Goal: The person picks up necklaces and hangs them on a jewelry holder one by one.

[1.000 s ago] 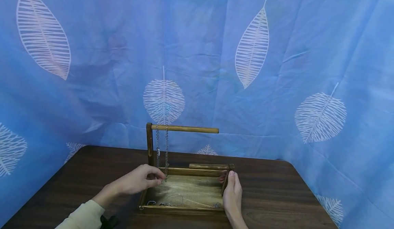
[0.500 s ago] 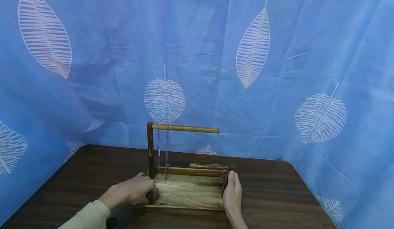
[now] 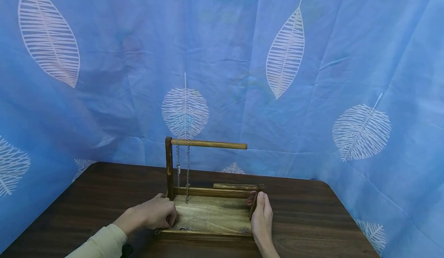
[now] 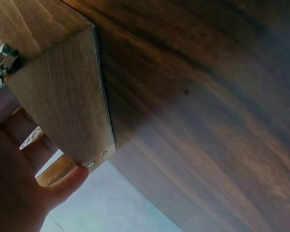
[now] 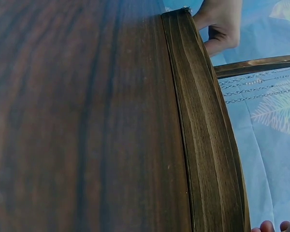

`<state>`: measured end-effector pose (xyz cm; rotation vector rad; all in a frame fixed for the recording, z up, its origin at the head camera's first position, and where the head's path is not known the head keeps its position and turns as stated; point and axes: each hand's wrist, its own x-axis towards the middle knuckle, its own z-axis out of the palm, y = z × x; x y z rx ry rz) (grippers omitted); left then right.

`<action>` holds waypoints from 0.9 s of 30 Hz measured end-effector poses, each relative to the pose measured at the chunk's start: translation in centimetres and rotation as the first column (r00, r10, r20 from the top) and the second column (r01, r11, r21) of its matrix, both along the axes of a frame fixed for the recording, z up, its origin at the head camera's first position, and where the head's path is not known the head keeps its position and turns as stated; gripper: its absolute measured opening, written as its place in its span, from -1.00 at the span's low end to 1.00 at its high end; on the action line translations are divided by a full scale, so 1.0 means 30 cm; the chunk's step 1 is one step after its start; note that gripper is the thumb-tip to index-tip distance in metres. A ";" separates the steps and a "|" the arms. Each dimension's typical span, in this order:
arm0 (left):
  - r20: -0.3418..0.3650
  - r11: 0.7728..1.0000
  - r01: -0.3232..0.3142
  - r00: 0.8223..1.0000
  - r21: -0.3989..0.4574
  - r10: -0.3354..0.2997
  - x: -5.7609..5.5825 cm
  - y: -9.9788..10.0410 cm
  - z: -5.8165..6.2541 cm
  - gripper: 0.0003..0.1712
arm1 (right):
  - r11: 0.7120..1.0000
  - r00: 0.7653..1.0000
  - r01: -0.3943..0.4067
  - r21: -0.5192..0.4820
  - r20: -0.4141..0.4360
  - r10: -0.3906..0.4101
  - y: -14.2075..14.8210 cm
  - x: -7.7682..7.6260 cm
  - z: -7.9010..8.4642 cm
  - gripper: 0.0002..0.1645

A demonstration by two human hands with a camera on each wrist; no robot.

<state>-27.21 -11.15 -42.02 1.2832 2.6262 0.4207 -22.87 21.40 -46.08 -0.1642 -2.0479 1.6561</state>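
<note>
A wooden jewelry stand [image 3: 215, 209] with a shallow tray base sits on the table. My left hand [image 3: 152, 213] grips the tray's left end; in the left wrist view its thumb presses the outer face of the end wall [image 4: 70, 92] and the fingers reach over the rim. At the opposite end, my right hand [image 3: 261, 221] holds the right side by its short post, thumb upward. Two silver chains [image 3: 188, 171] hang from the tall upper bar [image 3: 211, 144]. Inside the tray lie a thin necklace [image 3: 187, 228] and a small silver piece [image 3: 244, 230] near the front wall.
A shorter wooden bar [image 3: 237, 186] extends left from the right post. Something metallic [image 4: 6, 60] hangs at the tray's front left corner. The dark wood table [image 3: 312, 219] surrounds the stand, with a blue leaf-patterned curtain [image 3: 229, 76] behind it.
My left hand has moved down and left, away from the hanging chains, to grip the tray's left end. The right hand and stand have stayed in place.
</note>
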 end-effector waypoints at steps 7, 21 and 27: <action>0.031 0.999 0.030 0.999 0.036 -0.031 -0.053 -0.026 -0.076 -0.58 | 1.000 1.000 0.000 0.003 -0.012 0.000 0.003 -0.002 -0.003 -0.39; 0.073 0.994 0.070 0.994 0.084 -0.077 -0.052 -0.040 -0.062 -0.64 | 1.000 1.000 0.006 0.003 -0.006 -0.006 -0.005 0.004 0.001 -0.38; 0.134 0.996 -0.002 0.991 0.091 -0.011 -0.014 -0.028 0.006 -0.67 | 1.000 1.000 -0.001 0.006 -0.001 0.001 -0.002 0.003 0.001 -0.38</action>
